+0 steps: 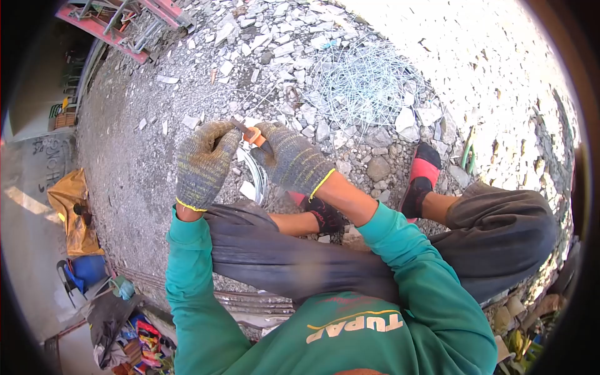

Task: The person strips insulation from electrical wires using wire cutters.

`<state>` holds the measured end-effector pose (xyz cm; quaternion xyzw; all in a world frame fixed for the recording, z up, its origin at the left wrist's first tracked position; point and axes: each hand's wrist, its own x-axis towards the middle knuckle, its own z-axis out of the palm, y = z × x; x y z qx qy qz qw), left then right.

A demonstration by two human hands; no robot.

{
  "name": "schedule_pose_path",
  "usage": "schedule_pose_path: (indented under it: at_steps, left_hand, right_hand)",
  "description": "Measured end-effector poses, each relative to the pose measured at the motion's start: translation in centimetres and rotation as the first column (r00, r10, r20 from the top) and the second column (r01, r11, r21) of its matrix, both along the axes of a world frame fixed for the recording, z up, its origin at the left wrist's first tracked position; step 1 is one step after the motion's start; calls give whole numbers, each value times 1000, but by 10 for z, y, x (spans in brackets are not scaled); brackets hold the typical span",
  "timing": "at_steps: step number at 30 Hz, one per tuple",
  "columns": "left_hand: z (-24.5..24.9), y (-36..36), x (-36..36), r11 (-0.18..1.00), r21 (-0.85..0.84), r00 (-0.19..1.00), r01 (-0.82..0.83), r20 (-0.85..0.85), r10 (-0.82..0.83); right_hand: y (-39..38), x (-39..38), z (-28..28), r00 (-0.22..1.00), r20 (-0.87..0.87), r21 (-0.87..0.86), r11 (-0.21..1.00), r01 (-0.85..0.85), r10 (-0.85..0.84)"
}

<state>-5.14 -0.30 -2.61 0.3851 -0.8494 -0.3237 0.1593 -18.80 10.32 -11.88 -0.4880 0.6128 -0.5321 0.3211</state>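
Note:
Both my hands wear grey knit gloves with yellow cuffs and meet in front of me. My right hand (292, 156) is closed around a small tool with an orange body (254, 136) and dark metal ends; its exact kind I cannot make out. My left hand (209, 161) is closed beside the tool's dark tip. From its fingertips a curved bundle of thin silvery wire (255, 178) hangs down between the hands, though the grip itself is partly hidden. Beyond my right hand, a loose heap of cut wire pieces (369, 84) lies on the rubble.
Broken stones and gravel (137, 169) cover the ground around my crossed legs (300, 256). A red metal frame (119, 28) lies at the upper left. Along the left wall are a brown sheet (75, 209), a blue container (86, 272) and colourful clutter (147, 344).

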Motion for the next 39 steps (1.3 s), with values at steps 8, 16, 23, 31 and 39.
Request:
schedule_pose_path:
  at_steps: [8, 16, 23, 31, 39]
  left_hand:
    - [6, 7, -16, 997, 62, 992, 52, 115, -59]
    - [3, -13, -6, 997, 73, 993, -22, 120, 13]
    - [11, -10, -6, 998, 58, 989, -25, 144, 17]
    - [9, -8, -12, 995, 72, 998, -65, 3, 65]
    - [18, 7, -19, 978, 173, 985, -113, -110, 133]
  right_hand:
    - [-4, -6, -23, 947, 319, 137, 990, -24, -21]
    - [-12, -74, -68, 926, 138, 181, 928, 325, -351]
    - [-10, -75, -80, 948, 237, 372, 922, 111, -210]
    - [-7, -57, -30, 991, 135, 187, 982, -35, 10]
    - [-5, -10, -6, 1000, 11, 122, 992, -19, 18]
